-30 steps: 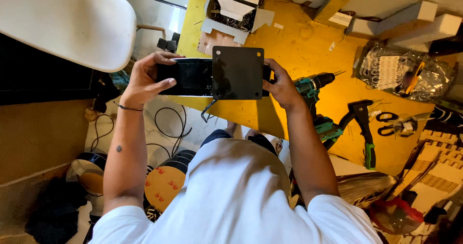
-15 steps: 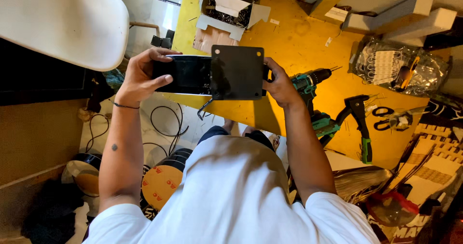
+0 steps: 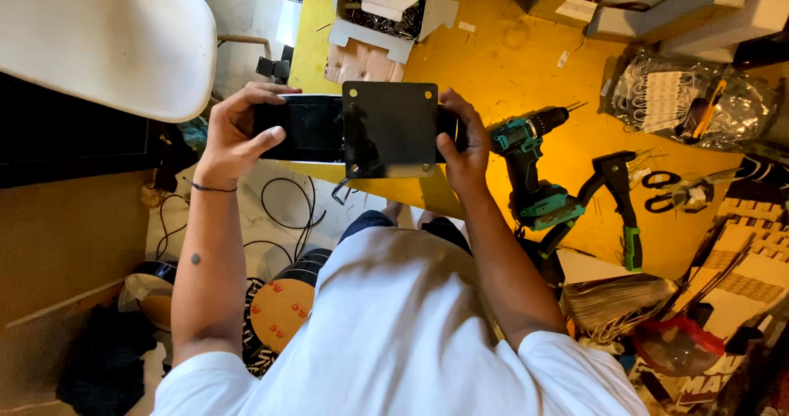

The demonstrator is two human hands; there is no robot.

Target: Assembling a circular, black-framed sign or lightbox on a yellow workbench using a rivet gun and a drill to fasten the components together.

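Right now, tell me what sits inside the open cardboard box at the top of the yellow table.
The open cardboard box holds a heap of small dark metal fasteners, probably screws. Its raised flap covers part of the inside, so what lies beneath it is hidden.

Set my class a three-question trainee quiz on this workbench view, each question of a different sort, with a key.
1. True or false: both hands grip the black plate assembly.
2. The teal drill lies nearest which hand? A) left B) right
3. Fill in: the table under the drill is coloured ____.

Key: 1 true: left hand holds its left end, right hand its right edge. 2 B. 3 yellow.
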